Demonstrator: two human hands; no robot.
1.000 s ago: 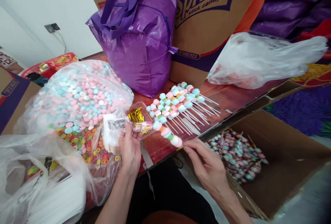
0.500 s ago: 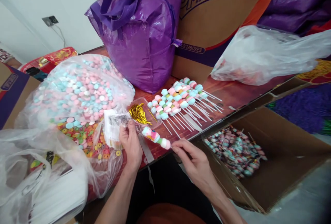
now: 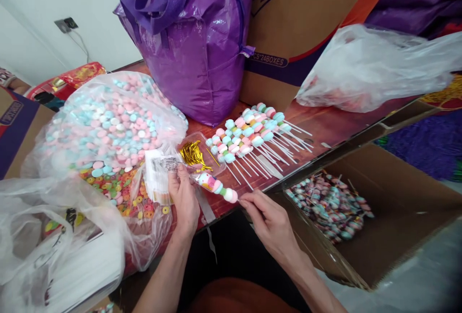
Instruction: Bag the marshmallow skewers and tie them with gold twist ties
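My left hand [image 3: 186, 202] is closed, its thumb and fingers pinching the end of a clear printed wrapper [image 3: 204, 179] beside a stack of flat wrappers [image 3: 158, 178]. A marshmallow candy stick [image 3: 228, 194], with pink, blue, white and green pieces, has its far end in that wrapper. By its thin white stick, my right hand [image 3: 269, 214] pinches it at the near end. Just beyond lies a clear tray [image 3: 221, 171] of gold twist ties [image 3: 195, 154]. Rows of unwrapped candy sticks [image 3: 249, 135] lie to the right of the tray, their sticks pointing toward me.
A large clear bag [image 3: 104, 115] of pastel candies and ring sweets covers the left of the table [image 3: 306, 132]. Behind stand a purple bag [image 3: 202, 58] and a printed carton [image 3: 288, 29]. An open cardboard box [image 3: 393, 212] at lower right contains wrapped candy sticks [image 3: 332, 207].
Both hands keep their grips on the wrapper and stick. The printed patch sits slightly closer to my left hand, and more plain candy shows below it. The camera view has shifted slightly.
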